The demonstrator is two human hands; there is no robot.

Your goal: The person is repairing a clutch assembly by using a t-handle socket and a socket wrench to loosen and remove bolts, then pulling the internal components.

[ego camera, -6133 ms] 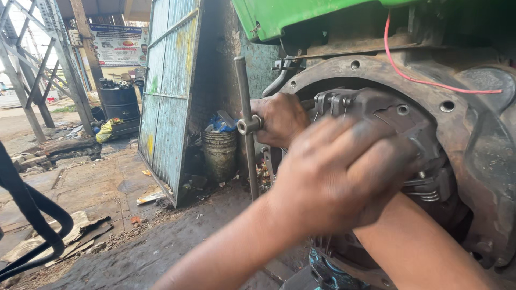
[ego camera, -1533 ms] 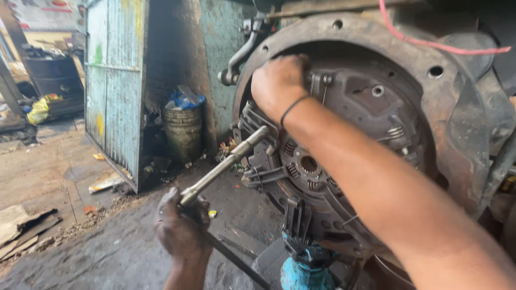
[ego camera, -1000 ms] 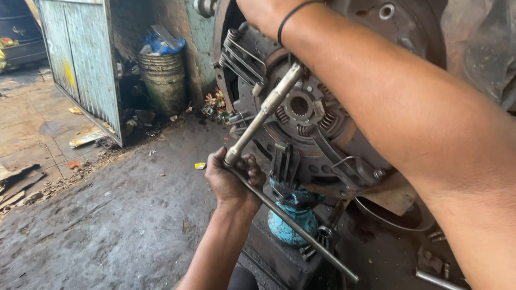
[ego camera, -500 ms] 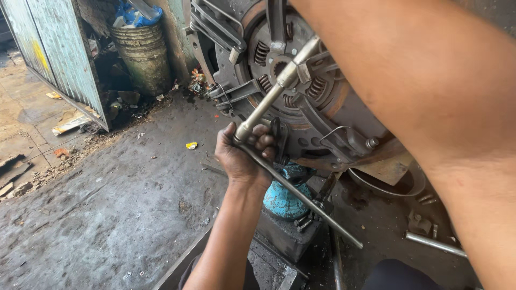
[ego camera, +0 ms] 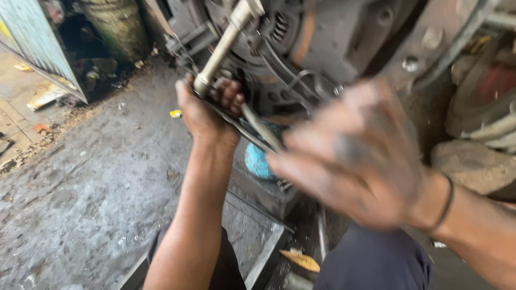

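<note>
socket wrench (ego camera: 223, 45): long steel shaft, axis running from lower left up to upper right, its upper end seated on the clutch pressure plate (ego camera: 301, 48), its lower end at the fist. a thin cross bar (ego camera: 252, 126) passes through the lower end and slants down to the right of the wrench.
left hand (ego camera: 207, 110): nearer the wrench; fingers curled tight round its lower end and the cross bar.
right hand (ego camera: 357, 156): right of and below the wrench, apart from it, blurred; fingers spread loose, palm away, holding nothing visible.
teal can (ego camera: 258, 161): below the wrench, partly hidden.
concrete floor (ego camera: 80, 177): left of the wrench.
</note>
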